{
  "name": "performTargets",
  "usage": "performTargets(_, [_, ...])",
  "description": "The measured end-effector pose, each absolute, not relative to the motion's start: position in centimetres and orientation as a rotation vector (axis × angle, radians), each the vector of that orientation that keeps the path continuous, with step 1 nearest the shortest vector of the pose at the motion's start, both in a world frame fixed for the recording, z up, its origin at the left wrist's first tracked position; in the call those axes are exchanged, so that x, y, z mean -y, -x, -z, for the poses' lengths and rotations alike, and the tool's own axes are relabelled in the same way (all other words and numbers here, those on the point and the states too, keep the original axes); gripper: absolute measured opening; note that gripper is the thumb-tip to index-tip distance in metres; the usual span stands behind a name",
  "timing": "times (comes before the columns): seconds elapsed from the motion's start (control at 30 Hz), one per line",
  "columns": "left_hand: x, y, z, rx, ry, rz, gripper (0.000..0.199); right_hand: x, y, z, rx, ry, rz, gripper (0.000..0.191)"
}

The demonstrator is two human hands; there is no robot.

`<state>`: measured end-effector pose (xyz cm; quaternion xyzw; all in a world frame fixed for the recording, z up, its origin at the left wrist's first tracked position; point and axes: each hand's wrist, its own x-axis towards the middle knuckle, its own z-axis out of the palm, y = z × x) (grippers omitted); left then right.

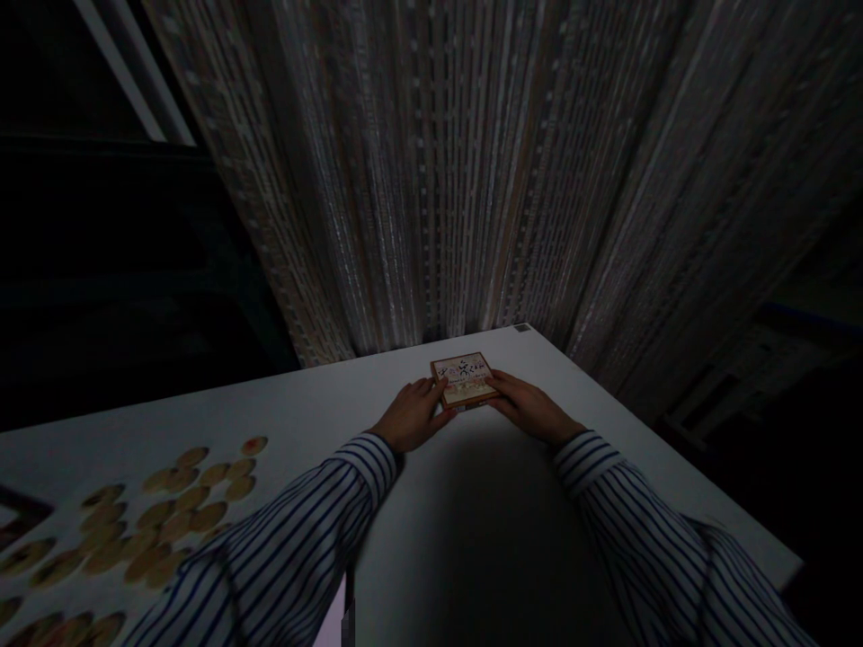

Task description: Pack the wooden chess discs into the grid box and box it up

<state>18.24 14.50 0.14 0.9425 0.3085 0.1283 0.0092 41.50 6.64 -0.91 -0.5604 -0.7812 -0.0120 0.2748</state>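
Observation:
A small flat square box [465, 377] with a brown border and dark lettering on a pale lid lies at the far part of the white table. My left hand [413, 413] grips its left side, thumb at the near left corner. On the opposite side my right hand [529, 404] holds the box's right edge, fingers over the top and thumb below. Both hands are closed on it. Whether the box rests on the table or is slightly raised, I cannot tell.
Several round wooden discs [192, 499], a few with red markings, are scattered over the left of the white table [297, 395]. A dark-framed object [20, 512] sits at the left edge. A glowing screen [333, 615] shows below my left sleeve. A string curtain [431, 180] hangs behind the table.

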Motion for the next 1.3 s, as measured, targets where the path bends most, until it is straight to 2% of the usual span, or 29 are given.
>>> performTargets(0.27, [-14.4,-18.3,-0.4,-0.947,-2.932,-0.412,0.061,-6.5,-41.5,1.0,2.091,1.491,0.014,0.045])
performTargets(0.5, [-13.6,-17.7,-2.2,-0.932,-2.819,-0.338,0.071,-6.1,-41.5,0.9,2.032,1.56,0.027,0.051])
performTargets(0.8, [-12.0,-14.8,-5.3,-1.078,-2.731,-0.353,0.06,-5.4,-41.2,-0.3,1.817,1.622,0.215,0.04])
performTargets(1.07, [-9.8,-11.3,-7.9,-1.081,-2.61,-0.593,0.047,-3.7,-39.0,-3.3,1.712,1.574,0.128,0.037])
performTargets(1.3, [-6.9,-8.3,-8.7,-1.126,-2.481,-0.693,0.044,-2.9,-37.7,-4.5,1.676,1.609,0.106,0.038])
